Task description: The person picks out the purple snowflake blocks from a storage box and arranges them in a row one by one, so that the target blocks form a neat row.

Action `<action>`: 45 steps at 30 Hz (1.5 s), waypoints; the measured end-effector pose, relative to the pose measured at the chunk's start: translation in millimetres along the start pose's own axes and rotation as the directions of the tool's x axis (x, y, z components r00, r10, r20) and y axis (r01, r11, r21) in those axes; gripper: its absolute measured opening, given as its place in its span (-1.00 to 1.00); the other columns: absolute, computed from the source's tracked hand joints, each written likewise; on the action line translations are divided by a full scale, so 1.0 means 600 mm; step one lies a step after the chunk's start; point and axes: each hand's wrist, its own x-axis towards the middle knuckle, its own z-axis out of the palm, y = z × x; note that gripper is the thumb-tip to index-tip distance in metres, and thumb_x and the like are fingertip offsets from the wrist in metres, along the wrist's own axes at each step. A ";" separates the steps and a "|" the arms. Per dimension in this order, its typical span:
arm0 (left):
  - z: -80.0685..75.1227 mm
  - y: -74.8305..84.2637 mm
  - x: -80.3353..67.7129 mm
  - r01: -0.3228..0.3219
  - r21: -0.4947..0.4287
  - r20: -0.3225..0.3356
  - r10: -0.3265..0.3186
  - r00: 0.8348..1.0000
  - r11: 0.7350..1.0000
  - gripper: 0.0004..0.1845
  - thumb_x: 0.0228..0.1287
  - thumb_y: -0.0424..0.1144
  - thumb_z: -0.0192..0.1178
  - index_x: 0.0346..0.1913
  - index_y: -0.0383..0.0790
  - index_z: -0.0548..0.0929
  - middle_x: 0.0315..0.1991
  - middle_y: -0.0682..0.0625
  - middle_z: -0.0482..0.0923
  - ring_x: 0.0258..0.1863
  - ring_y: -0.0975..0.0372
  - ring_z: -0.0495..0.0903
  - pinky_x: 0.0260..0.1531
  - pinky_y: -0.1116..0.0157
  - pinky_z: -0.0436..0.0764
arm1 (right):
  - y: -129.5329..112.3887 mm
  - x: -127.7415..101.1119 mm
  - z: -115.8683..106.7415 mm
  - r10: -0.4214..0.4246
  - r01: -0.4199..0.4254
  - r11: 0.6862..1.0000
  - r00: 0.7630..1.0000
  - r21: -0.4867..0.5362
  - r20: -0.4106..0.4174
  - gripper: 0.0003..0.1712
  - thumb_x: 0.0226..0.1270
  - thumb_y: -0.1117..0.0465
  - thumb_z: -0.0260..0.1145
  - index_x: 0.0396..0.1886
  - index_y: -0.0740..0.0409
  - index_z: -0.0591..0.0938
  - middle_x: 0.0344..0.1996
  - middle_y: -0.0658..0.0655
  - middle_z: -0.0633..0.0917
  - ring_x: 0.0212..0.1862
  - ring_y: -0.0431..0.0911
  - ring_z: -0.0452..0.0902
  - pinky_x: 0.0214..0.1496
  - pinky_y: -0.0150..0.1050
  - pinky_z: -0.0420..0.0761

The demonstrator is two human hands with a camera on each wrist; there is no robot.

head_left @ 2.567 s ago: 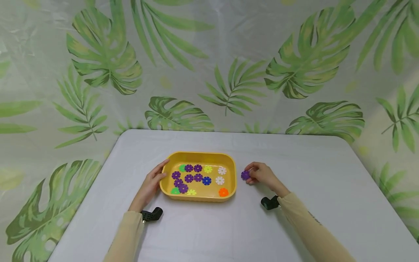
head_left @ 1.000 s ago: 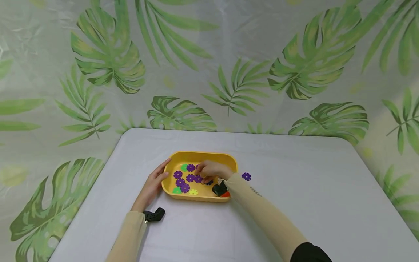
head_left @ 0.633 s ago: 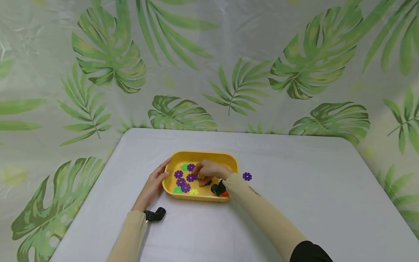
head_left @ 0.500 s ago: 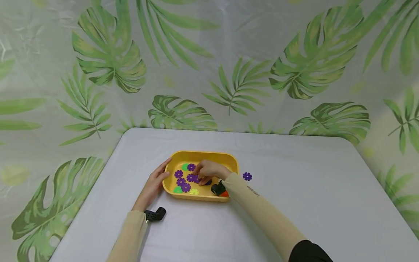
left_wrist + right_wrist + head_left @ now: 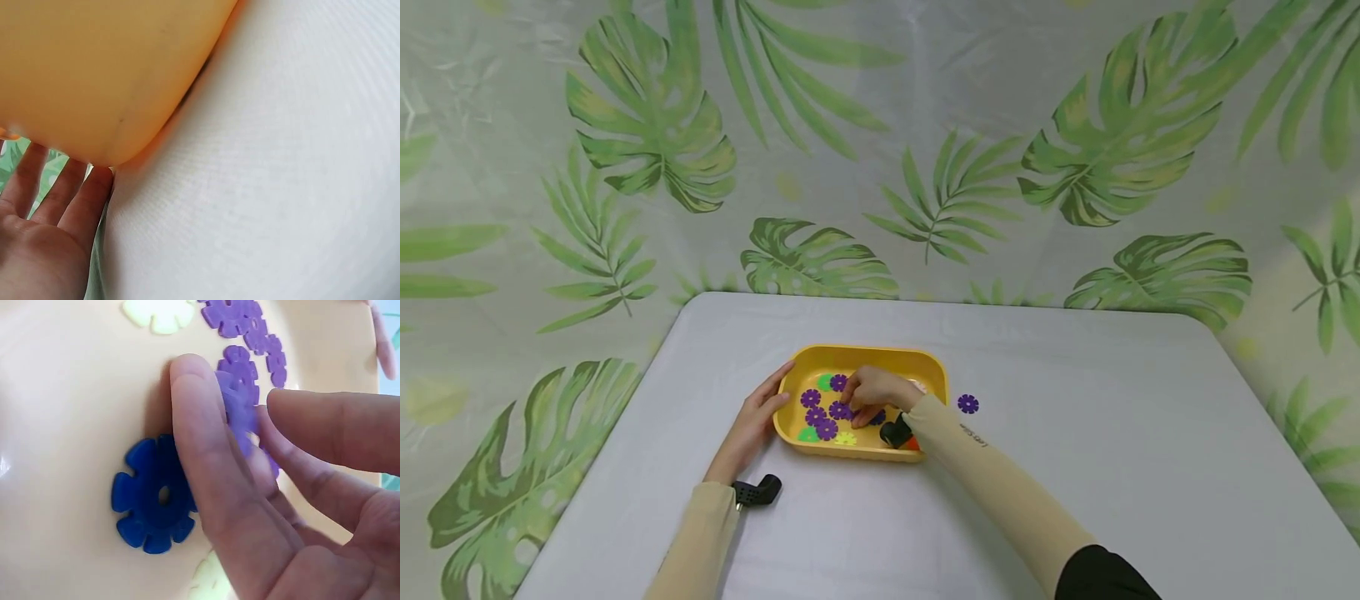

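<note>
Yellow plastic catches our eye first in the head view: a shallow tray [image 5: 859, 357] sits on the white table [image 5: 1075, 467], and in it lie flat flower-shaped discs, mostly purple, with green, pale yellow, blue and orange ones among them. Our left hand [image 5: 752, 421] rests with straight fingers against the tray's left end, steadying it. Our right hand [image 5: 872, 393] reaches into the middle of the tray, fingers curled down onto the purple discs. One purple disc [image 5: 967, 404] lies alone on the table, just beside the tray's right end. We judge that we are picking a purple disc out of the tray; the next move calls for a firm pinch and a clean lift that leaves the neighbours where they are.

From the left wrist, we see the tray's outer wall [image 5: 106, 75] close up and our straight fingers [image 5: 59, 194] touching its lower corner, holding nothing.

From the right wrist, our thumb and forefinger [image 5: 200, 444] close on a purple disc [image 5: 240, 403], tipping its edge up off the tray floor [image 5: 69, 406]. A blue disc [image 5: 153, 497] lies flat just beside it, partly under our finger, more purple ones [image 5: 247, 322] beyond, and a pale yellow one [image 5: 159, 312] at the top edge.
</note>
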 end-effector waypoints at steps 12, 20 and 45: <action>0.005 0.002 -0.001 -0.008 0.002 0.013 0.008 1.000 1.000 -0.47 0.49 -0.27 -0.06 0.47 -0.04 0.20 0.49 0.10 0.00 0.46 0.22 -0.07 0.38 0.26 0.04 | 0.020 -0.028 -0.048 -0.131 0.122 0.987 0.988 0.101 0.081 -0.83 0.29 0.43 0.14 -0.14 0.39 0.54 -0.51 0.11 0.56 -0.59 -0.18 0.48 -0.52 -0.41 0.58; 0.004 0.000 -0.002 -0.010 0.027 0.002 0.010 1.000 1.000 -0.47 0.49 -0.27 -0.06 0.47 -0.05 0.20 0.49 0.08 -0.01 0.46 0.19 -0.08 0.39 0.21 0.02 | 0.067 -0.108 -0.132 -0.219 0.224 0.962 0.974 0.156 -0.051 -0.70 0.40 0.29 0.14 0.02 0.42 0.48 -0.40 0.13 0.58 -0.48 -0.12 0.46 -0.39 -0.31 0.59; 0.006 0.000 -0.002 0.018 0.065 -0.039 -0.016 0.999 0.998 -0.46 0.48 -0.15 -0.01 0.47 0.02 0.22 0.49 0.07 -0.01 0.46 0.16 -0.04 0.38 0.19 0.08 | 0.213 -0.181 -0.181 -0.085 0.105 0.994 0.923 0.033 -0.375 -0.72 0.40 0.38 0.03 0.01 0.48 0.47 -0.20 0.37 0.53 -0.40 -0.04 0.59 -0.29 -0.19 0.70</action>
